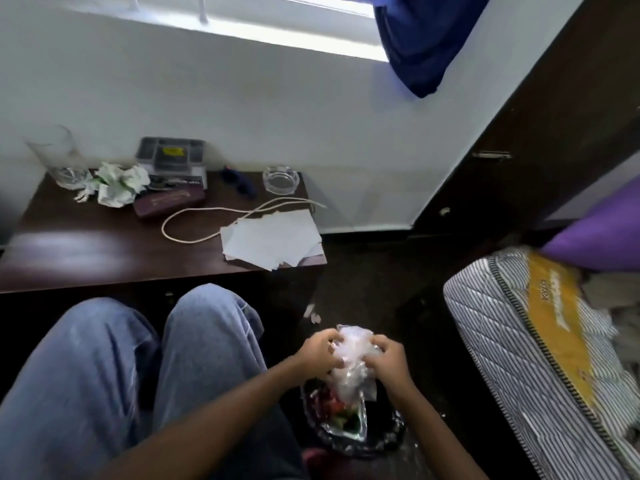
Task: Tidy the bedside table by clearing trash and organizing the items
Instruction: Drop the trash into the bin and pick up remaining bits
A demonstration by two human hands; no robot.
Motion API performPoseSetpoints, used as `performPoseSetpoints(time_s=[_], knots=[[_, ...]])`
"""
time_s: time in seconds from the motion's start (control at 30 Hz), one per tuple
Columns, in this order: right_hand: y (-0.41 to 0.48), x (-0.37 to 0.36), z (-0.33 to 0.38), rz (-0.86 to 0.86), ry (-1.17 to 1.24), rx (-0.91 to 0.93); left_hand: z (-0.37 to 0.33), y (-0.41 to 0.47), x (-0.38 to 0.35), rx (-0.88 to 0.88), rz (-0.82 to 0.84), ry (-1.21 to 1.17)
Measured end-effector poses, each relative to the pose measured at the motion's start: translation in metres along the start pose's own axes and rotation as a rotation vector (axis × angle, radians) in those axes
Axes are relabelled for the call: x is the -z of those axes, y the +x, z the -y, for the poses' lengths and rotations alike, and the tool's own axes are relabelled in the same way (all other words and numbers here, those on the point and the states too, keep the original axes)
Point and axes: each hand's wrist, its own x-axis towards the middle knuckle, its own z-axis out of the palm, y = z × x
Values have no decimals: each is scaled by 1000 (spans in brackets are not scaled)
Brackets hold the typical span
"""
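Left hand (318,351) and right hand (391,358) pinch a crumpled plastic bag (349,355) just above the bin (388,441) on the floor. Released off-centre, it could land beside it. Farther off, crumpled paper (119,185) lies on the desk (104,244), with loose sheets (273,237) overhanging its corner.

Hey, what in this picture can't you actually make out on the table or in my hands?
All head view.
1. Top of the clear plastic bag: covered by the left hand and right hand gripping it.
2. The bin below: mostly hidden by the bag.
3. Lettering on the brown case: too blurred.
4. Contents of the grey tray: too small.
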Motion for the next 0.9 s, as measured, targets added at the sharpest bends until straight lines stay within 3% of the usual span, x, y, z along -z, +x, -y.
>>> performPoseSetpoints(time_s=[0.17, 0.23, 0.4, 0.53, 0.7, 0.9], knots=[[14, -18, -66, -162, -248, 45, -9, 2, -5, 188, 93, 97], [20, -27, -85, -83, -317, 13, -12, 4, 4, 182, 77, 112], [33, -40, -102, 344, -477, -164, -21, 3, 36, 176, 57, 61], [34, -40, -97, 277, -588, -224, -25, 4, 53, 165, 49, 86], [42, -36, -53, 205, -164, -241, -35, 3, 79, 138, 37, 103], [49, -55, 54, 296, 25, -66, -47, -6, 125, 49, -89, 68]])
